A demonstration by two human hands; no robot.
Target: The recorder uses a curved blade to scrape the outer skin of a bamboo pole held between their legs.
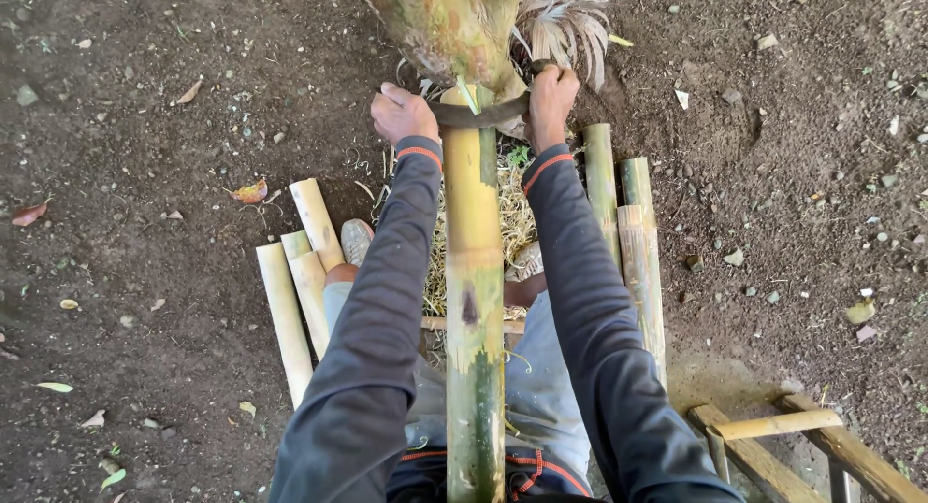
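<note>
Where the bare soil (164, 107) fills the view, one long bamboo pole (473, 300) runs up the middle from the person's lap to a tree base (440, 25); it serves as landmark. Its far end butts against the trunk, yellow higher up, green nearer the body.

Both arms, in dark sleeves, extend straight forward along either side of the pole, elbows nearly locked.

Left of the pole lie three pale cut lengths (290, 290), side by side on the ground. Right of the pole lie several greenish cut lengths (633, 242), also side by side. Further right and nearer the person, a wooden frame (793, 440) shows in part.

Across the pole's far end sits a dark curved blade (478, 114), pressed on the top face. The left hand (401, 112) is closed in a fist round the blade's left end. The right hand (551, 97) is closed round its right end, knuckles up.

Beneath the pole, shavings (517, 208) are heaped, with one shoe (356, 238) to each side.
</note>
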